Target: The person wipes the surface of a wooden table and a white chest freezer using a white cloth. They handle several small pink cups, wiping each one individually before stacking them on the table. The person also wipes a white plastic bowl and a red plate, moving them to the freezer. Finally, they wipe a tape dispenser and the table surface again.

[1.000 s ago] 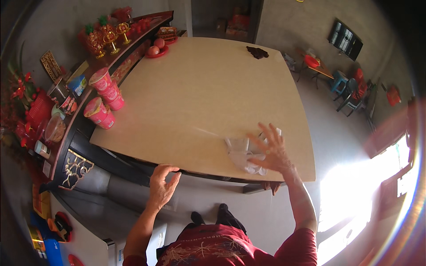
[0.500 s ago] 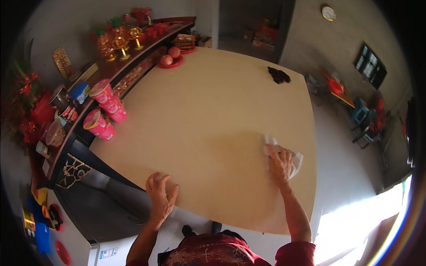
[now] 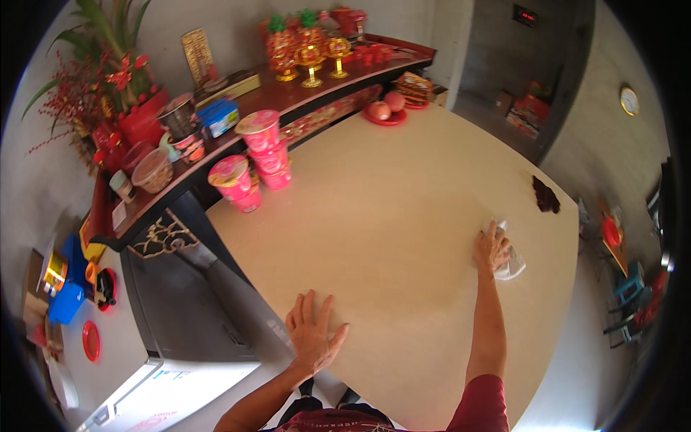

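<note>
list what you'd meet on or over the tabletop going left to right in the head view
stacked pink cups → left hand → red plate with round fruits → right hand on a crumpled white cloth or sheet → dark brown cloth

1. A second ago the right hand (image 3: 491,250) hung open over the white cloth (image 3: 514,269); now I see its fingers down on it.
2. That cloth has travelled from close by the worktop's (image 3: 396,281) front edge to farther in, nearer the dark cloth (image 3: 545,196).
3. The left hand (image 3: 313,337) had its fingers curled; they have straightened and spread over the edge.
4. The wearer's head has turned left: more of the fridge (image 3: 183,389) shows, the plant's (image 3: 128,43) long leaves have come in, and the television has slid to the right rim.
</note>
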A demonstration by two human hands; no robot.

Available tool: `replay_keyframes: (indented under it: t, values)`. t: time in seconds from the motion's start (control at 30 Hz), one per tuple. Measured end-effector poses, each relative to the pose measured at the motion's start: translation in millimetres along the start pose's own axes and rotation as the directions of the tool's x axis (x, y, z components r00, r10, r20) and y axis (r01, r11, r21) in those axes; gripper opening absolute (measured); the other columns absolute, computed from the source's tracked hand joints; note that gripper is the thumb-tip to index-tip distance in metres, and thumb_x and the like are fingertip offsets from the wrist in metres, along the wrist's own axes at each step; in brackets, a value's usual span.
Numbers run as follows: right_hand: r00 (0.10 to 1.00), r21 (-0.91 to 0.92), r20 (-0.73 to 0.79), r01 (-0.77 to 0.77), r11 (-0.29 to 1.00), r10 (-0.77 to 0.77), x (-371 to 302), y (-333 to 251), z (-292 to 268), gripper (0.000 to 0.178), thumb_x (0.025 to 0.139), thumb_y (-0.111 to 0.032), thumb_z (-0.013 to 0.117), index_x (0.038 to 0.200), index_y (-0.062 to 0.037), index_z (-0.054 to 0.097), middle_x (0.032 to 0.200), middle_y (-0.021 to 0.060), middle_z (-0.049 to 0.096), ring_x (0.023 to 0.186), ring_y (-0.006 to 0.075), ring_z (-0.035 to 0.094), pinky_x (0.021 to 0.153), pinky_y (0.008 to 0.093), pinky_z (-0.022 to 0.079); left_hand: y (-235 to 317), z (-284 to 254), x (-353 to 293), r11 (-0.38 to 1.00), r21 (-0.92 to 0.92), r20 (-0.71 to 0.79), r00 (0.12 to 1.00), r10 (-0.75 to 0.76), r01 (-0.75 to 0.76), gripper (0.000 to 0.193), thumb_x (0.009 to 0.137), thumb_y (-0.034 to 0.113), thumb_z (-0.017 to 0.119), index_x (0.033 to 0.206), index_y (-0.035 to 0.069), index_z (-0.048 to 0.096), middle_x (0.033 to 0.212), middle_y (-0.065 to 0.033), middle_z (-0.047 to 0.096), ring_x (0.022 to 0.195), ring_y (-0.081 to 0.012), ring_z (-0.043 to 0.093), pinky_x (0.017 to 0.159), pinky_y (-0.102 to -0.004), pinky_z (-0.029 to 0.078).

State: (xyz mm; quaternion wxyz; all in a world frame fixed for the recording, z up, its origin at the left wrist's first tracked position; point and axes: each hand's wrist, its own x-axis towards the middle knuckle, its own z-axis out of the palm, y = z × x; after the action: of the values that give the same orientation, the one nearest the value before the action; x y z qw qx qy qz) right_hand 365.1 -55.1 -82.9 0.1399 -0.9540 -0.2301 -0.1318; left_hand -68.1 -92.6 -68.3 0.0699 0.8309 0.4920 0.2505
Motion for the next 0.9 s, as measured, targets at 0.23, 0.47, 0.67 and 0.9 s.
replay_keyframes:
  t: [0.23, 0.47, 0.67, 0.9]
  values:
    - [0.910, 0.180, 0.000, 0.407, 0.895, -0.414, -46, -164, 24, 0.049, 0.084, -0.029, 0.057, 0.132, -0.0248, 0.047, 0.136, 0.0026, 0.044, 0.121, 0.0291, 0.040, 0.089, 0.0594, 0.034, -2, -4, 0, 1.000, -0.005, -0.031, 1.000, 0.006, -0.006, 0.059, 0.079, 0.044, 0.067, 0.129, 0.016, 0.052, 0.137, -0.0179, 0.040, 0.126, -0.0383, 0.036, 0.100, -0.0497, 0.028]
    - [0.674, 0.340, 0.058, 0.681, 0.649, -0.737, -122, -259, 14, 0.050, 0.082, -0.027, 0.058, 0.131, -0.0293, 0.047, 0.139, 0.0006, 0.040, 0.124, 0.0284, 0.038, 0.093, 0.0625, 0.031, -5, -3, 0, 0.995, -0.096, -0.052, 0.998, -0.026, 0.021, 0.060, 0.077, 0.040, 0.070, 0.129, 0.017, 0.052, 0.138, -0.0164, 0.039, 0.127, -0.0378, 0.036, 0.100, -0.0494, 0.028]
    - [0.342, 0.473, 0.086, 0.812, 0.341, -0.936, -199, -302, -7, 0.051, 0.083, -0.028, 0.058, 0.132, -0.0293, 0.047, 0.140, 0.0007, 0.038, 0.125, 0.0279, 0.037, 0.095, 0.0621, 0.029, -12, -2, -3, 0.957, -0.288, -0.139, 0.988, -0.073, 0.030, 0.051, 0.076, 0.037, 0.072, 0.116, 0.011, 0.054, 0.131, -0.0138, 0.047, 0.123, -0.0335, 0.041, 0.098, -0.0480, 0.029]
    - [0.062, 0.554, -0.158, 0.832, -0.037, -0.985, -299, -354, -32, 0.047, 0.081, -0.021, 0.058, 0.127, -0.0238, 0.051, 0.132, 0.0024, 0.043, 0.113, 0.0273, 0.043, 0.085, 0.0546, 0.034, -36, -6, -13, 0.872, -0.442, -0.060, 0.977, 0.204, -0.209, 0.053, 0.078, 0.040, 0.069, 0.118, 0.011, 0.051, 0.126, -0.0098, 0.049, 0.122, -0.0276, 0.043, 0.099, -0.0484, 0.029]
